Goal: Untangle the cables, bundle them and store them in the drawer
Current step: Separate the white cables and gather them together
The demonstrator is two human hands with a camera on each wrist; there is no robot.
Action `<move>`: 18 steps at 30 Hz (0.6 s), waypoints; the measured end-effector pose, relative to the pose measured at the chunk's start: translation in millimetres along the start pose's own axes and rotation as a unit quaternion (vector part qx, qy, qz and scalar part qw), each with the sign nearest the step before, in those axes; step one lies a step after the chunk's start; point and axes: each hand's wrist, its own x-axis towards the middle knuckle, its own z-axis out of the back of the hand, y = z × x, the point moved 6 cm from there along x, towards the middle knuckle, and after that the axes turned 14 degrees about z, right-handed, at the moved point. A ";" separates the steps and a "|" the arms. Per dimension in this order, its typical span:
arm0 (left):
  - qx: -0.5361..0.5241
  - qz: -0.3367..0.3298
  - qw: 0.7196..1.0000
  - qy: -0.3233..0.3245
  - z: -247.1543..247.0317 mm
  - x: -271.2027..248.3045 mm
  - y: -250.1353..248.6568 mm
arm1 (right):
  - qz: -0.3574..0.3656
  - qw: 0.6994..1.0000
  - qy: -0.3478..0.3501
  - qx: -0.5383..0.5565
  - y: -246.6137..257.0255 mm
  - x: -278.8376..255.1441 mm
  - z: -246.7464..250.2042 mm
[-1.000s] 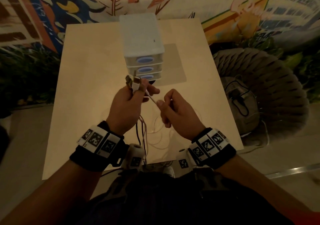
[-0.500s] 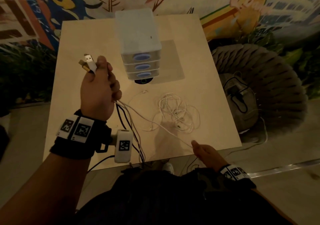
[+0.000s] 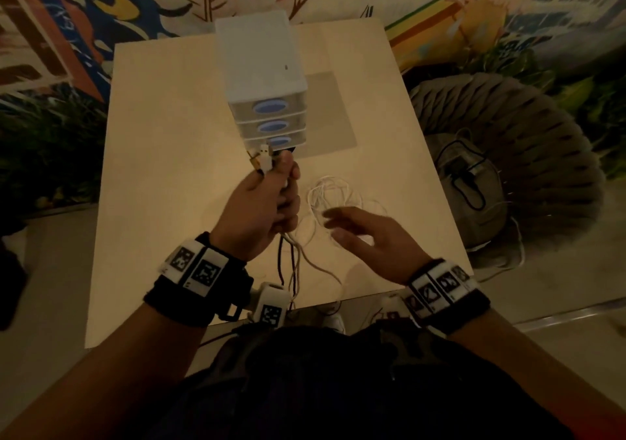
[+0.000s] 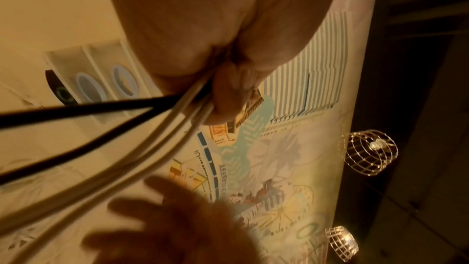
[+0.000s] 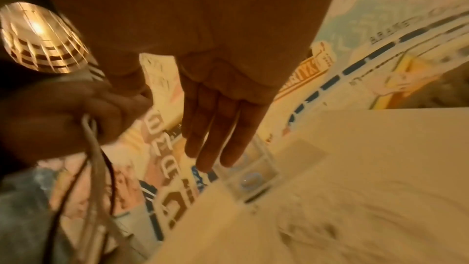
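Observation:
My left hand (image 3: pixel 267 202) grips a bunch of cables (image 3: pixel 294 260) in a fist above the table, their USB plugs (image 3: pixel 262 160) sticking out of the top. Black and white strands (image 4: pixel 142 119) hang from the fist toward the table's near edge. A loose tangle of white cable (image 3: pixel 333 199) lies on the table to the right of the fist. My right hand (image 3: pixel 362 233) hovers over that tangle with straight, spread fingers (image 5: pixel 215 131), holding nothing. The white three-drawer unit (image 3: pixel 261 80) stands behind the fist, all drawers closed.
The light wooden table (image 3: pixel 162 182) is bordered by a mural wall at the back. A grey ribbed pouf (image 3: pixel 528 155) and a bag (image 3: pixel 471 182) with a black cord sit on the floor to the right. A dark round object (image 4: pixel 59 89) lies under the drawer unit's front.
My left fist, cables in it, moved from the left back to the table's middle, in front of the drawers. My right hand let go of the white strand and came up over the tangle.

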 end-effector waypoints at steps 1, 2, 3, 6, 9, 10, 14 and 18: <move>0.005 -0.008 1.000 0.001 -5.0 0.0 0.6 | 0.006 0.999 0.032 0.013 14.3 13.8 -3.7; 0.007 -0.019 1.000 -0.003 -8.6 -0.5 0.5 | 0.010 0.998 0.066 0.015 26.0 24.6 -10.0; 0.005 -0.030 0.999 -0.011 -10.3 -1.1 -0.4 | 0.012 0.995 0.095 0.017 35.4 32.6 -17.9; -0.018 -0.062 0.997 -0.051 -3.2 -3.2 -5.5 | 0.012 0.994 0.097 0.044 48.4 43.5 -35.0; -0.001 -0.099 0.993 -0.067 7.8 -6.2 -7.6 | 0.007 0.997 0.011 0.082 43.0 42.0 -38.8; 0.024 -0.109 0.991 -0.076 10.0 -7.3 -6.9 | 0.015 0.997 -0.022 0.078 42.3 40.7 -38.4; 0.053 -0.110 0.989 -0.087 9.1 -10.4 -1.1 | 0.059 0.994 -0.069 0.065 49.3 37.7 -46.1; 0.058 -0.084 0.992 -0.070 4.2 -10.8 4.5 | 0.029 0.982 -0.129 0.137 43.5 40.2 -51.8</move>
